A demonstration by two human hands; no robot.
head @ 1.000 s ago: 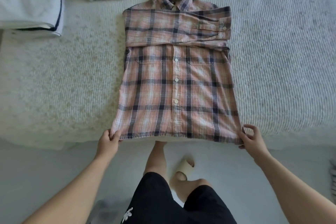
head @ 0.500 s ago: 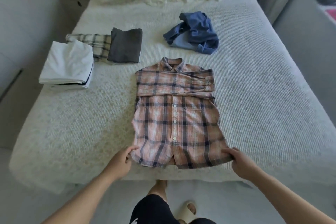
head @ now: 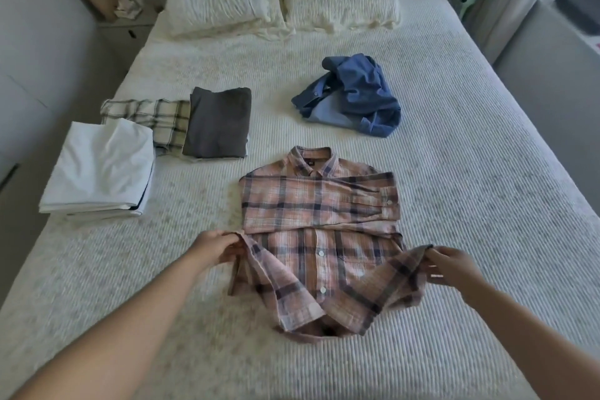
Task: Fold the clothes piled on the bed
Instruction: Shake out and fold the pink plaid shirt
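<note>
Taking the pink plaid shirt (head: 319, 221) as landmark: bare bedspread (head: 487, 204) lies open to its right and nearer the viewer. To its left stand a white folded stack (head: 100, 169), a checked folded garment (head: 152, 117) and a grey folded garment (head: 217, 123). Beyond it, a crumpled blue shirt (head: 354, 94) blocks the way toward the pillows (head: 341, 3).

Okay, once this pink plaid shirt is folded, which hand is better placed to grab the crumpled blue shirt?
Probably the right hand. The blue shirt lies beyond and to the right of the plaid shirt, on that hand's side. The left hand would have to cross over the plaid shirt. Both hands grip its hem now.
</note>
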